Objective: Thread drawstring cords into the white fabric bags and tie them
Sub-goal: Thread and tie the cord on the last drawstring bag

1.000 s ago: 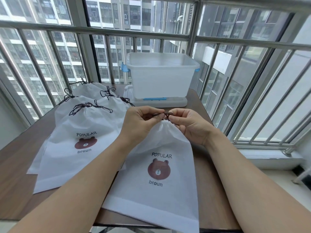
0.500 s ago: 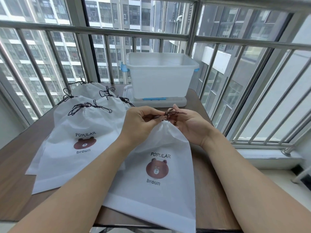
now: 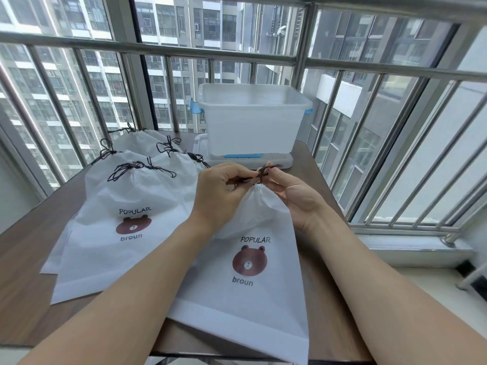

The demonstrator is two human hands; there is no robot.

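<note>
Since approx 1 s ago, right hand (image 3: 292, 196) has turned palm-up and the cord (image 3: 259, 175) ends now stick up above the gathered neck of the front bag (image 3: 247, 259), which lies flat on the table (image 3: 23, 272). Left hand (image 3: 221, 196) and right hand both pinch the cord w/ curled fingers. Step looks like mid-knot; next prob needs pulling ends apart to cinch. Knot itself too small to read; left fingertips hidden behind knuckles. Tied bags (image 3: 126, 204) piled just left.

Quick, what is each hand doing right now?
Left hand: pinching the dark cord at the bag's gathered top.
Right hand: pinching the same cord.
</note>
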